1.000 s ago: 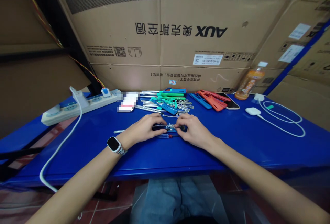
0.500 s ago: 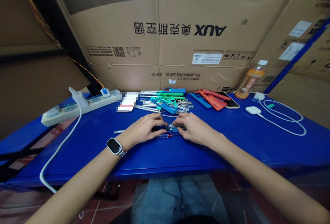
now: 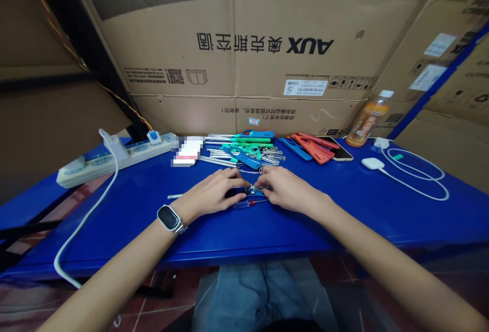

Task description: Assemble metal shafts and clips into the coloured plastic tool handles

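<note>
Low over the blue table, both hands work on a blue long-reach lighter; its metal tube pokes out to the left beneath my left wrist. My left hand is closed round the dark handle end, thumb in front and fingers behind. Opposite it, my right hand pinches at the lighter's right part, where small pale inner pieces show between the hands. Fingers cover most of the lighter. Just in front of it lies a screwdriver with a clear and red handle, its shaft pointing at my right fingers.
Behind the hands lies a pile of blue and green long-reach lighters. Orange and blue handle shells lie beside a phone. An orange drink bottle, a charger cable and a power strip flank them. Cardboard stands behind.
Both hands keep nearly the same place and grip on the lighter. My right fingers have shifted slightly, and the screwdriver's handle end sits a little lower. The view has moved slightly.
</note>
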Motion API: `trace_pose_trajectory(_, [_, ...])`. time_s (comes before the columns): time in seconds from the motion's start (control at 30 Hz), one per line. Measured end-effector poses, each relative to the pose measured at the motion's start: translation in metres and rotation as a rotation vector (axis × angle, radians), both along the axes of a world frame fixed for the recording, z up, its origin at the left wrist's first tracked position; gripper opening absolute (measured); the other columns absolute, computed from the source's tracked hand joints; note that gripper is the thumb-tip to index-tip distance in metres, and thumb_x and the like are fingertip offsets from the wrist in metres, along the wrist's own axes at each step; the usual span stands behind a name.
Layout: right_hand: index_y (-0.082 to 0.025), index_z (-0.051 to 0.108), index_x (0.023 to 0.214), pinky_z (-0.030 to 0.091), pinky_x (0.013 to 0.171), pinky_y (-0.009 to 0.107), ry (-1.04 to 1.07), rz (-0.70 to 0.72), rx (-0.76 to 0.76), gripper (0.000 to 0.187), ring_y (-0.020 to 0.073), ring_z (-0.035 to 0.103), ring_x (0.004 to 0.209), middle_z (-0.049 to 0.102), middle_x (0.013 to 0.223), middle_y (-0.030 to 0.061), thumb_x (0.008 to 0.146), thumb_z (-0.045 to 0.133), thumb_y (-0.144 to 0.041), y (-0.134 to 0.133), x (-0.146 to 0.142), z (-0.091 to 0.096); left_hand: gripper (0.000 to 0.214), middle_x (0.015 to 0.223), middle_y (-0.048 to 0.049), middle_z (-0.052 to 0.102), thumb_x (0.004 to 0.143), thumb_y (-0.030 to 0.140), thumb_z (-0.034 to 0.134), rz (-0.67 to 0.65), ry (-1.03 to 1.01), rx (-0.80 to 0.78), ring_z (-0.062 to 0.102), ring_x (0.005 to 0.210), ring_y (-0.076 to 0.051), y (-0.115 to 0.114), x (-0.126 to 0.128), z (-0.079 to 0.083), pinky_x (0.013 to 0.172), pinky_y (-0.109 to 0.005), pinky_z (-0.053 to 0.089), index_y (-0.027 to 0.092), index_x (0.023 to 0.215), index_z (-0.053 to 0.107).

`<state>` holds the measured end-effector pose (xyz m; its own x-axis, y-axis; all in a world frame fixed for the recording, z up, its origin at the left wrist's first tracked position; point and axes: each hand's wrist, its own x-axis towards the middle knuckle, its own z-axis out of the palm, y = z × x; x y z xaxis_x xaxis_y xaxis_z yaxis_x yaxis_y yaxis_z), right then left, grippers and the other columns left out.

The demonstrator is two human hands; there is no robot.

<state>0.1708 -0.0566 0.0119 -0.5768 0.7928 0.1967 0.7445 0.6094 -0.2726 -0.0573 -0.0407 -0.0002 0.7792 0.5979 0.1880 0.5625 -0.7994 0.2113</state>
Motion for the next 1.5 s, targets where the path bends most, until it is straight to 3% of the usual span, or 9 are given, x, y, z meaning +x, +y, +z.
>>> trace_pose_trajectory(0.37, [-0.019, 0.073, 0.098, 0.045, 0.075, 0.029, 0.103, 0.021, -0.056, 0.017, 0.0166, 0.061, 0.084, 0.065, 0.097, 0.0063, 0.087, 0.061, -0.016, 0.005, 0.008, -0.010, 0.035, 0.109, -0.0068, 0.059, 0.098, 0.039, 0.051, 0.004, -0.041, -0.041, 0.059, 0.098, -0.022, 0.000, 0.000, -0.001, 0.087, -0.033, 0.048, 0.025, 0.127, 0.062])
trace_pose_trajectory(0.67, [-0.018, 0.073, 0.093, 0.041, 0.071, 0.028, -0.022, -0.019, -0.065, 0.016, 0.0178, 0.060, 0.082, 0.065, 0.095, 0.0079, 0.084, 0.060, -0.013, 0.003, 0.001, 0.004, 0.036, 0.108, -0.0066, 0.057, 0.098, 0.039, 0.050, -0.007, -0.042, -0.081, 0.060, 0.100, -0.022, 0.000, 0.002, -0.002, 0.088, -0.033, 0.049, 0.024, 0.128, 0.061])
trace_pose_trajectory(0.9, [-0.018, 0.072, 0.090, 0.039, 0.067, 0.027, -0.117, 0.002, -0.071, 0.014, 0.0189, 0.061, 0.083, 0.069, 0.092, 0.0078, 0.082, 0.062, -0.012, 0.006, -0.001, 0.013, 0.032, 0.109, -0.0063, 0.060, 0.095, 0.043, 0.055, 0.043, -0.102, -0.103, 0.062, 0.100, -0.023, 0.002, 0.001, -0.006, 0.085, -0.033, 0.050, 0.022, 0.117, 0.065])
trace_pose_trajectory(1.13, [-0.019, 0.072, 0.080, 0.034, 0.062, 0.027, -0.184, -0.006, -0.084, 0.016, 0.0179, 0.058, 0.074, 0.066, 0.078, 0.0057, 0.078, 0.061, -0.006, 0.009, -0.006, 0.018, 0.031, 0.109, -0.0066, 0.060, 0.095, 0.041, 0.056, 0.055, -0.094, -0.117, 0.061, 0.101, -0.023, 0.002, 0.003, -0.005, 0.088, -0.034, 0.050, 0.022, 0.117, 0.065])
trace_pose_trajectory(1.33, [-0.019, 0.075, 0.097, 0.040, 0.070, 0.026, 0.093, 0.055, -0.041, 0.017, 0.0153, 0.057, 0.079, 0.061, 0.090, 0.0049, 0.087, 0.061, -0.015, 0.004, 0.012, -0.009, 0.028, 0.112, -0.0071, 0.059, 0.098, 0.033, 0.051, -0.080, -0.050, 0.060, 0.058, 0.102, -0.022, -0.002, 0.003, -0.003, 0.090, -0.036, 0.048, 0.025, 0.122, 0.065])
trace_pose_trajectory(1.5, [-0.017, 0.077, 0.097, 0.044, 0.075, 0.027, 0.390, 0.010, -0.056, 0.014, 0.0136, 0.057, 0.076, 0.055, 0.082, 0.0020, 0.086, 0.067, -0.018, 0.004, 0.018, -0.032, 0.026, 0.111, -0.0075, 0.060, 0.099, 0.027, 0.048, -0.134, -0.061, 0.082, 0.057, 0.102, -0.021, -0.003, 0.004, -0.005, 0.090, -0.035, 0.048, 0.022, 0.112, 0.070])
